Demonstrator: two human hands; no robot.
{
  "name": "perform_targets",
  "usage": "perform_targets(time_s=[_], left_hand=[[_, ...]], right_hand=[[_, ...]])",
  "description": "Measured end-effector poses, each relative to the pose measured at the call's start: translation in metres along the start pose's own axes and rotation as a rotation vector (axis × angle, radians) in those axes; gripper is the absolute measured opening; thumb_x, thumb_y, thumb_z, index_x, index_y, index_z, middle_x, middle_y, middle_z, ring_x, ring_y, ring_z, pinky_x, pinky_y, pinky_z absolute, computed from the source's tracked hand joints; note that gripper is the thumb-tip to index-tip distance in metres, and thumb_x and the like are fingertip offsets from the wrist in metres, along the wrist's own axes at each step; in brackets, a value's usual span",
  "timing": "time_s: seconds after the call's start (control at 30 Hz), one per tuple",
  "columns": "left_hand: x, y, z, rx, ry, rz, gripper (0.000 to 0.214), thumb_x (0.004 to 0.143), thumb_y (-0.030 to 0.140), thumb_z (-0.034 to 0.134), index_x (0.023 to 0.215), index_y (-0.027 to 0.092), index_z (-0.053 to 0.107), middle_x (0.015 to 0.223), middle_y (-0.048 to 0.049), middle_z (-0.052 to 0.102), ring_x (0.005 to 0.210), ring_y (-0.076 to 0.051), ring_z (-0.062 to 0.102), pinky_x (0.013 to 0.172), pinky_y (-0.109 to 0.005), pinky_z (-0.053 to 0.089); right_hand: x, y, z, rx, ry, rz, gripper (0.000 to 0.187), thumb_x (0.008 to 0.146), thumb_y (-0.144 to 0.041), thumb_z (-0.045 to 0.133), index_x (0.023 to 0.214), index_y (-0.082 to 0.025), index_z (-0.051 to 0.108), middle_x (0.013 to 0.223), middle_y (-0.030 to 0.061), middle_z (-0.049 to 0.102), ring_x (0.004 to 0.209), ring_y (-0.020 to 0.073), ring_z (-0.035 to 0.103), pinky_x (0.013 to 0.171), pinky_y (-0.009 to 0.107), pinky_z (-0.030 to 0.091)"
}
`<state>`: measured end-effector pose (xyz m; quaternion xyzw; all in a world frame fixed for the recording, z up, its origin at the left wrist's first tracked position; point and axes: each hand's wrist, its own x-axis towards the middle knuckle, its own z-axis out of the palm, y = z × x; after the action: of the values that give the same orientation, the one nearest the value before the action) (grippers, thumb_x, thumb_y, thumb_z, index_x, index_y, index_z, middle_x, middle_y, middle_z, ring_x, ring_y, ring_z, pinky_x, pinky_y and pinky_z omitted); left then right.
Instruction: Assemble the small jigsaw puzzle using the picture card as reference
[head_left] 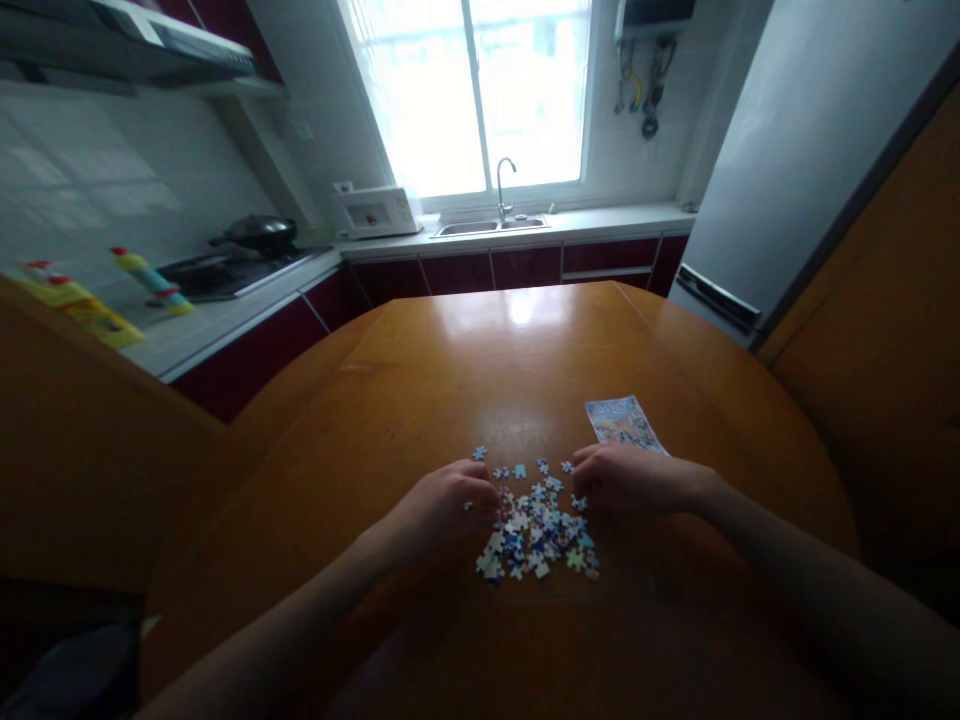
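Observation:
A heap of small jigsaw pieces (536, 530), blue, white and multicoloured, lies on the round wooden table (480, 380). My left hand (442, 505) rests on the table at the heap's left edge, fingers curled inward and touching pieces there. At the heap's upper right edge my right hand (626, 480) sits knuckles up, fingers bent down onto the pieces. What, if anything, either hand grips is hidden under the fingers. A printed picture card (622, 420) lies flat just beyond my right hand.
A few loose pieces (517, 468) lie beyond the heap. Behind the table runs a kitchen counter with sink (491, 226), microwave (375, 212), wok on a hob (259, 235) and bottles (150, 280). A fridge (795, 160) stands at right.

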<state>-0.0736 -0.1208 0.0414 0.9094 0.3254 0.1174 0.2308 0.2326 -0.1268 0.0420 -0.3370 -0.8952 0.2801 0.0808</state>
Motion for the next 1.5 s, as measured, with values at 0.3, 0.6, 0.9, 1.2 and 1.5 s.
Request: perform_targets(time_s=[0.3, 0.6, 0.9, 1.2, 1.5], left_hand=[[0.001, 0.007, 0.015, 0.127, -0.072, 0.199, 0.025, 0.091, 0.037, 0.067, 0.116, 0.034, 0.070, 0.100, -0.0032, 0.062, 0.092, -0.018, 0.057, 0.081, -0.029, 0.047], [0.005, -0.002, 0.009, 0.160, -0.126, 0.396, 0.014, 0.095, 0.032, 0.062, 0.099, 0.029, 0.075, 0.091, -0.0040, 0.066, 0.086, -0.017, 0.056, 0.078, -0.029, 0.044], [0.007, -0.006, 0.003, 0.147, -0.086, 0.372, 0.018, 0.098, 0.034, 0.058, 0.102, 0.026, 0.073, 0.086, -0.0037, 0.068, 0.083, -0.017, 0.060, 0.080, -0.031, 0.047], [0.011, -0.016, 0.023, 0.233, 0.043, 0.380, 0.016, 0.095, 0.037, 0.062, 0.103, 0.028, 0.074, 0.094, -0.0041, 0.066, 0.086, -0.017, 0.056, 0.076, -0.030, 0.047], [0.008, -0.003, -0.007, 0.251, -0.012, 0.418, 0.018, 0.100, 0.028, 0.054, 0.101, 0.028, 0.072, 0.090, -0.0024, 0.071, 0.088, -0.016, 0.060, 0.081, -0.031, 0.047]], right_hand=[[0.011, -0.016, 0.017, 0.025, 0.071, -0.058, 0.002, 0.084, -0.020, 0.069, 0.086, -0.019, 0.069, 0.094, 0.0032, 0.064, 0.087, 0.0161, 0.060, 0.077, 0.026, 0.044], [0.010, -0.014, 0.015, 0.030, 0.034, -0.052, 0.007, 0.080, -0.020, 0.071, 0.083, -0.019, 0.064, 0.091, 0.0025, 0.063, 0.083, 0.0155, 0.057, 0.074, 0.025, 0.042], [-0.010, -0.010, -0.001, -0.047, -0.161, 0.195, 0.013, 0.067, -0.016, 0.073, 0.075, -0.020, 0.063, 0.069, -0.0036, 0.061, 0.059, 0.0112, 0.049, 0.053, 0.024, 0.029], [-0.005, -0.013, 0.001, -0.083, -0.056, 0.181, 0.003, 0.076, -0.018, 0.066, 0.075, -0.020, 0.064, 0.069, -0.0009, 0.060, 0.060, 0.0118, 0.048, 0.055, 0.025, 0.029], [-0.001, -0.010, 0.005, -0.043, 0.052, 0.130, 0.008, 0.086, -0.021, 0.061, 0.080, -0.019, 0.067, 0.081, 0.0033, 0.068, 0.072, 0.0141, 0.057, 0.064, 0.025, 0.037]])
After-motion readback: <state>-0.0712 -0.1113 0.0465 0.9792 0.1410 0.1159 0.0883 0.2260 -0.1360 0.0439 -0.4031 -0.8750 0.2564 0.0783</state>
